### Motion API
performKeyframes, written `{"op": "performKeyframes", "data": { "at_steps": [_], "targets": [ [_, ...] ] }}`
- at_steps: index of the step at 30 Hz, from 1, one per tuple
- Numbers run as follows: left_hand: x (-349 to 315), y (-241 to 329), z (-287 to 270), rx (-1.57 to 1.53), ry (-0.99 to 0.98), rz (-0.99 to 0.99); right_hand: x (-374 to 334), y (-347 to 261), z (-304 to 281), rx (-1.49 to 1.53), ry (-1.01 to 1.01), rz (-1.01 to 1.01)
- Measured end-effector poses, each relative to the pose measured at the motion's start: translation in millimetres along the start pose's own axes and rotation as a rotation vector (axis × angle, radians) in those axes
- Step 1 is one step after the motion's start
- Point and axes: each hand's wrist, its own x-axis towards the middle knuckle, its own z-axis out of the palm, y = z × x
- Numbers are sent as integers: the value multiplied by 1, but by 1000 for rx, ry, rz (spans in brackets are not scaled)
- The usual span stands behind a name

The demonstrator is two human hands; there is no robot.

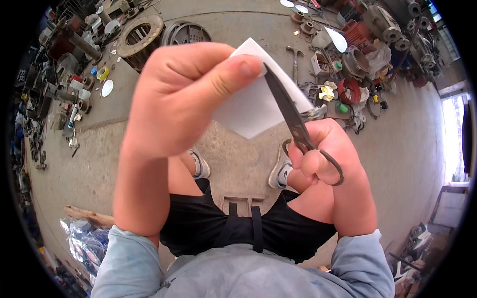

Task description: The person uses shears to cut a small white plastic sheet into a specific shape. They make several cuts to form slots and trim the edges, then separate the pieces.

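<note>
My left hand pinches a white sheet of paper between thumb and fingers, holding it up in front of me. The sheet has a pointed top and a pointed lower corner, and the hand covers its left part. In my right hand is a pair of dark metal scissors, with fingers and thumb through the handle loops. The blades point up and to the left along the right side of the paper, their tips close to my left thumb. Whether the blades are parted is hard to see.
A hammer lies on the concrete floor beyond the paper. Metal parts, a red ring and containers crowd the far right. A round flanged spool and yellow tape are at far left. A plastic-wrapped bundle sits near left.
</note>
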Motion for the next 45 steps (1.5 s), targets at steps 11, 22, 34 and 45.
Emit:
{"op": "performKeyframes", "data": {
  "at_steps": [11, 22, 34, 45],
  "targets": [
    [-7, -25, 60, -651, 193, -36, 10, 3, 8, 122, -37, -133],
    [-10, -21, 62, -626, 183, -29, 16, 5, 21, 155, -59, -169],
    [-11, -21, 41, -495, 148, 40, 8, 2, 16, 189, -90, -138],
    [-14, -26, 22, -353, 99, 16, 4, 4, 10, 119, -70, -139]
  ]
}}
